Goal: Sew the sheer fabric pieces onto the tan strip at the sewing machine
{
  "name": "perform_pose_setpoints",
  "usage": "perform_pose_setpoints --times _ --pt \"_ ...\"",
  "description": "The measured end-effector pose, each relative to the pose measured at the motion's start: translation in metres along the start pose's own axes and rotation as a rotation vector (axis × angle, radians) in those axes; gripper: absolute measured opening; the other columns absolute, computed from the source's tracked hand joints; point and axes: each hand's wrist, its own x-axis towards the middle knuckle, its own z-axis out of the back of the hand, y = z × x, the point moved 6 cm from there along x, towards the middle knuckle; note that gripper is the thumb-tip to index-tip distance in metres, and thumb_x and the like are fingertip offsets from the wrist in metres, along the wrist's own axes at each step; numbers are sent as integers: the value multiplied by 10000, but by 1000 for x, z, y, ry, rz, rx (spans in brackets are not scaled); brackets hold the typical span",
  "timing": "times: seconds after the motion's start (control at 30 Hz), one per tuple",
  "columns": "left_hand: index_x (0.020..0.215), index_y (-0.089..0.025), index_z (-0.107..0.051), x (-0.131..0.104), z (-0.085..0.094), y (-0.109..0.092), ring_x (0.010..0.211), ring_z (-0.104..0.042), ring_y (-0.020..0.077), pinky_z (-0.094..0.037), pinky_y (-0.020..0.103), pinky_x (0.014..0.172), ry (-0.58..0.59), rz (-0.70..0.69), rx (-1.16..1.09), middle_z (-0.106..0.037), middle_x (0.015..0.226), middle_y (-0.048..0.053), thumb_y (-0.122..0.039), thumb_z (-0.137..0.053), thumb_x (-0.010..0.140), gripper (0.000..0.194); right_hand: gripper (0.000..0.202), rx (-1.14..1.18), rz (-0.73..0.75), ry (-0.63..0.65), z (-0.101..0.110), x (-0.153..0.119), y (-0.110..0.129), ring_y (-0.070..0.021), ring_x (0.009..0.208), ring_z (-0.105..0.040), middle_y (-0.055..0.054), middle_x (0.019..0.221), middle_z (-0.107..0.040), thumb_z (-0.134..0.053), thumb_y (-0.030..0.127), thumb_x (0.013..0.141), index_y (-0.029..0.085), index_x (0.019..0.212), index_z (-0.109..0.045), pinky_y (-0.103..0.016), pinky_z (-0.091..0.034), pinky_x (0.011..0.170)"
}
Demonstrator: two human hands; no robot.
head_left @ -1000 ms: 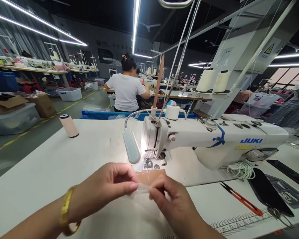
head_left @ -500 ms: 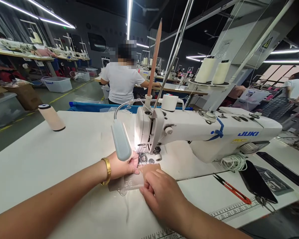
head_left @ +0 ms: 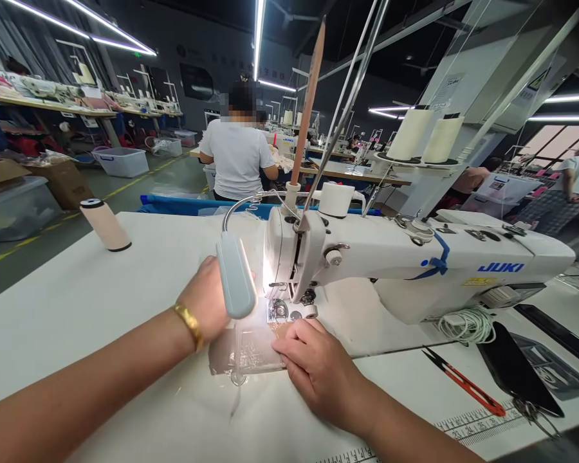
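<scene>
A white sewing machine (head_left: pixel 367 247) stands before me, its needle area lit by a grey lamp head (head_left: pixel 236 276). Below the needle, a brown piece (head_left: pixel 280 330) and a shiny clear film-like sheet (head_left: pixel 246 350) lie on the machine bed. My right hand (head_left: pixel 318 363) is at their right side, fingers curled and thumb tip pressed in; whatever it grips is hidden. My left hand (head_left: pixel 206 299) is left of the needle area, partly behind the lamp, with a gold bracelet at the wrist. Its fingers are mostly covered and blurred.
A pale thread cone (head_left: pixel 106 225) stands at left on the white table (head_left: pixel 43 328). To the right lie red-handled thread snips (head_left: pixel 466 382), a black phone (head_left: pixel 518 366) and a coil of pale cord (head_left: pixel 466 325). Ahead, a person in a white shirt (head_left: pixel 238 157) sits working.
My left hand has left the area beside the needle plate, moving left and away from me. The right hand stays by the brown piece. The view has shifted slightly.
</scene>
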Motion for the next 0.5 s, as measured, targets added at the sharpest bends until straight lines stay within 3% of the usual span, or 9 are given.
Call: perform_pose_setpoints --times 0.07,0.2,0.33,0.5 --pt "724 -222 -492 -15 3 -11 674 -530 202 -427 320 627 -49 -47 44 -564 738 22 -232 -404 978 269 314 -16 2 -14 0 0 1 -203 786 -456 -39 870 -569 -456 23 955 196 1043 -702 -301 -407 677" --pt "854 -214 -607 -41 -21 -23 727 -598 225 -396 291 546 -1 -170 154 -645 867 64 -275 -396 1009 269 277 -62 6 -12 -1 1 4 -205 772 -441 -42 853 -562 -456 22 956 188 962 -677 -302 -387 654" --pt "1012 -202 -662 -48 -37 -12 826 -645 254 -451 311 578 -53 -231 164 -696 1017 95 -293 -443 1025 238 263 -104 -1 6 -2 1 7 -205 756 -426 -40 834 -554 -447 15 953 183 927 -648 -309 -378 648" --pt "1123 -222 -683 -44 -39 0 1044 -667 325 -532 387 708 -93 -282 167 -718 1176 108 -391 -506 1045 257 238 -120 -31 17 -5 1 8 -218 782 -468 -52 873 -584 -460 19 956 192 941 -622 -327 -410 683"
